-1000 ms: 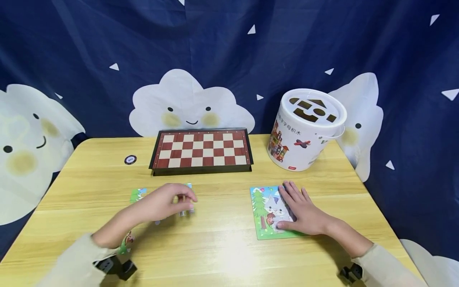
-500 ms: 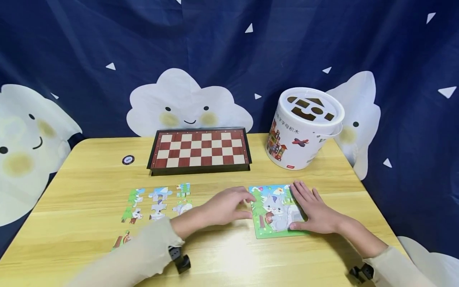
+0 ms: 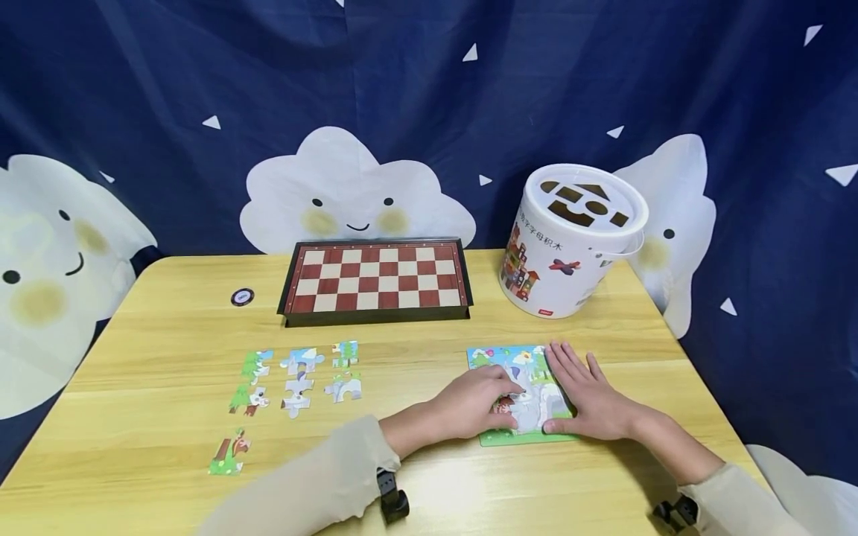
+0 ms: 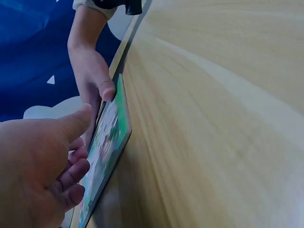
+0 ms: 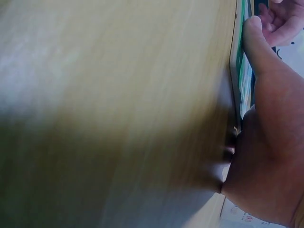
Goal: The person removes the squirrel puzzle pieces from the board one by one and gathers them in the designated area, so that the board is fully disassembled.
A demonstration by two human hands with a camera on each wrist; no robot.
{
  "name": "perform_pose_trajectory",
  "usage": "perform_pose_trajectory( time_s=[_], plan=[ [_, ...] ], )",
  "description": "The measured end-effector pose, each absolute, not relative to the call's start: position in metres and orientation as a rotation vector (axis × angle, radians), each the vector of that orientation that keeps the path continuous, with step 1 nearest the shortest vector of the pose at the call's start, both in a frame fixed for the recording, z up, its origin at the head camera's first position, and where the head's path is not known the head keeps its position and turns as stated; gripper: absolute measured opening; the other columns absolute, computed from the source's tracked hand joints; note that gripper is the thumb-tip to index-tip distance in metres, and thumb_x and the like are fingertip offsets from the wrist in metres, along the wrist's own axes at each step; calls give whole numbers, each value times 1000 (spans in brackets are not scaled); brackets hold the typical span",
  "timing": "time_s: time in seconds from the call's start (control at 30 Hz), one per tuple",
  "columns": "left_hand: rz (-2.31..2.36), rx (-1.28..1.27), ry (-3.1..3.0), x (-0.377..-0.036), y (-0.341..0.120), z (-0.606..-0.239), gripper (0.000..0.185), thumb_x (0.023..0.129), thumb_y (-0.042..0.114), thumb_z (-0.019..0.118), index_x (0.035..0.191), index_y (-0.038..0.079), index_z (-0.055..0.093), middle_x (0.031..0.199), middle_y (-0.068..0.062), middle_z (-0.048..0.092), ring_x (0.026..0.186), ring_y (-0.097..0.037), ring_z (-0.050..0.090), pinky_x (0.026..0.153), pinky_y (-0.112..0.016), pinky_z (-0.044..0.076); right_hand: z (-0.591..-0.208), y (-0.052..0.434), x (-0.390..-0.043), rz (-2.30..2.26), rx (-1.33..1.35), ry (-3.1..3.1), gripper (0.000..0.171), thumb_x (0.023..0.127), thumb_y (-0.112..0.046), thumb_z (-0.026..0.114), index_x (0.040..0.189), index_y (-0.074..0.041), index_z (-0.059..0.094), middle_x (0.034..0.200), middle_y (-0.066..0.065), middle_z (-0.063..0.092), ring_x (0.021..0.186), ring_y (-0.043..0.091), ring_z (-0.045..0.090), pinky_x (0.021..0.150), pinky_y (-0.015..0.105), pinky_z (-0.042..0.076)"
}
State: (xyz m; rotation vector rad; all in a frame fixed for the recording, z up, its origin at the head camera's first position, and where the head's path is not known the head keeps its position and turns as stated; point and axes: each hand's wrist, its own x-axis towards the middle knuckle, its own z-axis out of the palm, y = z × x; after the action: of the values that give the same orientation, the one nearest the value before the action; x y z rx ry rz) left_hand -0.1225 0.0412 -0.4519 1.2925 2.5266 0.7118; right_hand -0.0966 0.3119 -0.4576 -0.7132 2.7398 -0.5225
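A square jigsaw puzzle [image 3: 497,441] showing a grey squirrel with a nut beside a green tree lies right of the table's middle. My left hand [image 3: 472,402] is over its left half, fingers loosely bent and thumb apart from them. In the left wrist view, no piece shows between the thumb and fingers, and the fingertips are close over the puzzle's face [image 4: 107,137]. My right hand [image 3: 596,398] rests along the puzzle's right edge with straight fingers, its thumb at the lower right. The fingers hide part of the picture on both sides.
Loose jigsaw pieces [image 3: 295,402] lie in rough rows at the left, with a lone piece [image 3: 229,454] nearer the front. Behind stand a folded chessboard [image 3: 375,281] and a white block bucket [image 3: 570,246]. A round poker chip [image 3: 243,297] lies at the back left.
My left hand has moved right, from above the loose pieces to over the puzzle, uncovering those pieces. The right hand has slid slightly right to the puzzle's edge.
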Motion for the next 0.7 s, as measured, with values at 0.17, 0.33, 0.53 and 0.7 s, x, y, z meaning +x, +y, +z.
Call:
perform_pose_trajectory(
  time_s=[0.17,0.33,0.53,0.7],
  plan=[
    [635,1302,2533,-119,50,-458,48,92,38,77,133,14,68,117,5,63,102,-4,56,86,-18,45,-457,311,-96,-530,-719,2739,118,86,-62,71,161,3,7,165,30,4,153,46,-1,114,72,-1],
    [624,1301,2549,-117,54,-462,40,92,34,77,128,17,71,114,7,63,99,-3,55,86,-18,45,-458,311,-96,-530,-720,2743,118,86,-62,71,161,3,7,166,30,4,153,45,-1,114,72,-2],
    [651,1246,2521,-117,57,-462,36,93,31,77,126,17,71,111,8,64,92,-1,52,83,-17,45,-458,312,-96,-540,-725,2742,118,86,-62,71,161,3,7,165,30,4,153,45,-1,114,72,-3],
    [667,1212,2505,-118,57,-461,38,92,30,78,127,16,70,112,7,65,93,-1,53,84,-18,46,-460,312,-96,-547,-737,2746,118,86,-62,71,161,2,6,165,30,5,153,45,-1,114,72,-2]
  ],
)
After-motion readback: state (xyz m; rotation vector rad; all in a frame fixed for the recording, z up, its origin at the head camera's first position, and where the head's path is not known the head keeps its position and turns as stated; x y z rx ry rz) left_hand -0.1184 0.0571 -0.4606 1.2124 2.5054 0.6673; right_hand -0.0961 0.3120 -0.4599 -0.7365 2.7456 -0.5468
